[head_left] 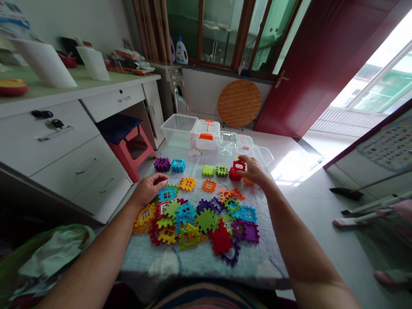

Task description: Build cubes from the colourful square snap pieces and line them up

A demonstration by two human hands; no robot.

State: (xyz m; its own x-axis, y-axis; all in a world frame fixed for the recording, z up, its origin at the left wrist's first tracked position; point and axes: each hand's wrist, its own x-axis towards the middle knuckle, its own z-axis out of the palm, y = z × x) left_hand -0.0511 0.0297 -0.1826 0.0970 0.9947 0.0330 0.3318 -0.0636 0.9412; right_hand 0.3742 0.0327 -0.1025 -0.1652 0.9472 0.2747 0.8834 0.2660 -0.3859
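Note:
My right hand (252, 171) grips a red toothed building tile (240, 165) with a window opening, held over a red stack (234, 174) at the table's far right. Whether the tile touches the stack I cannot tell. At the left, my left hand (147, 189) rests near a blue window tile (167, 194), its fingers loosely curved, thumb a little apart, nothing visible in them. A mixed heap of coloured tiles (208, 220) covers the near half. Farther back stand a purple stack (162, 164), a blue stack (178, 165), and green stacks (221, 171). Orange (209, 186) and yellow-orange (188, 184) tiles lie between.
Along the table's far edge stand an open clear bin (179, 121), a clear box with orange latches (207, 128) and further clear containers (246, 142). A patterned cloth (154, 262) covers the table. A red stool (135, 148) and white drawers (77, 167) are at left.

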